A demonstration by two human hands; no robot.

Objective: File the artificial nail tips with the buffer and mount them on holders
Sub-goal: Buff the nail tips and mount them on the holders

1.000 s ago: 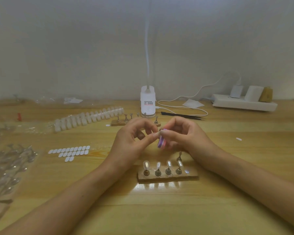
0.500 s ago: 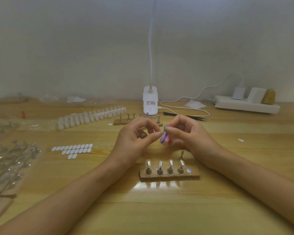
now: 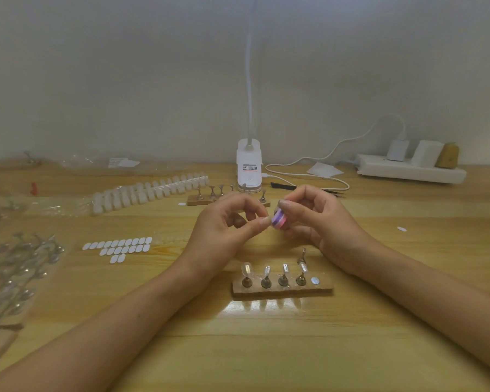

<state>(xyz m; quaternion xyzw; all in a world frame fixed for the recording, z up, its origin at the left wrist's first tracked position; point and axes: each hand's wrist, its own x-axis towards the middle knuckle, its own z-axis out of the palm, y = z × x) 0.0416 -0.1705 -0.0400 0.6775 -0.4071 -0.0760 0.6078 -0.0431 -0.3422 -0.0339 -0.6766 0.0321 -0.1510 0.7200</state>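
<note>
My right hand grips a small purple and pink buffer block above the table's middle. My left hand pinches a clear nail tip between thumb and fingers, right against the buffer; the tip is mostly hidden by the fingers. Below the hands lies a wooden holder base with several metal stands that carry clear nail tips. One loose stand stands just behind it.
A strip of white nail tips lies at the back left, with adhesive tabs nearer. A second wooden base with bare stands sits by the white lamp base. Bagged stands lie left, tweezers and a power strip right.
The buffer in my right hand has shifted slightly against the tip held by my left hand. Both hands stay close together above the holder base.
</note>
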